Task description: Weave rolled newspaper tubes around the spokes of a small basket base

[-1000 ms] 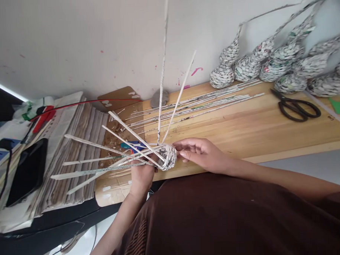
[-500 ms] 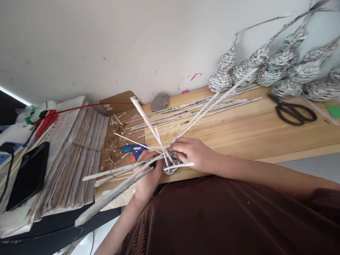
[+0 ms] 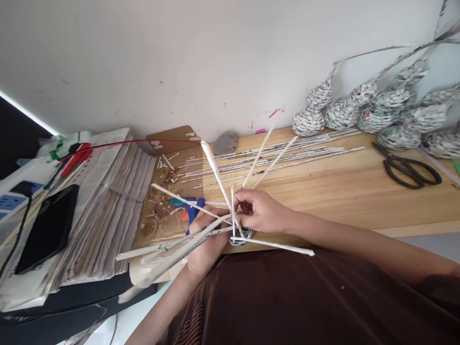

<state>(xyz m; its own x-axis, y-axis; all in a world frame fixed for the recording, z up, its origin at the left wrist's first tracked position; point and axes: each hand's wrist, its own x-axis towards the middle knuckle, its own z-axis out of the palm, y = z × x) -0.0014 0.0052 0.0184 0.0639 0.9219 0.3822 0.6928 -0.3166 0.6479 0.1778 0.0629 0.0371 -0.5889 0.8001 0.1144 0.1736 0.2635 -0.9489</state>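
At the table's front edge sits a small woven paper piece (image 3: 241,236), with several rolled-paper sticks (image 3: 216,168) fanning out from it. My left hand (image 3: 206,238) is closed around its left side; the fingers are partly hidden behind the sticks. My right hand (image 3: 259,209) pinches at the top of the weave, thumb and fingers bent round a paper stick near its base. One loose stick (image 3: 281,246) points right, below my right wrist. A blue glue gun (image 3: 193,210) lies just beyond my left hand.
Rolled-paper sticks (image 3: 312,142) lie along the back of the wooden table. Black scissors (image 3: 407,169) and several woven gourd shapes (image 3: 309,120) are at right. A stack of newspaper (image 3: 128,191) with a phone (image 3: 48,224) stands left. A grey stone (image 3: 225,142) rests by the wall.
The view has shifted, so the scene sits slightly right and lower. The stick pointing right now shows at greater length. My right hand's fingers have bent more, and the sticks beyond it have tilted.
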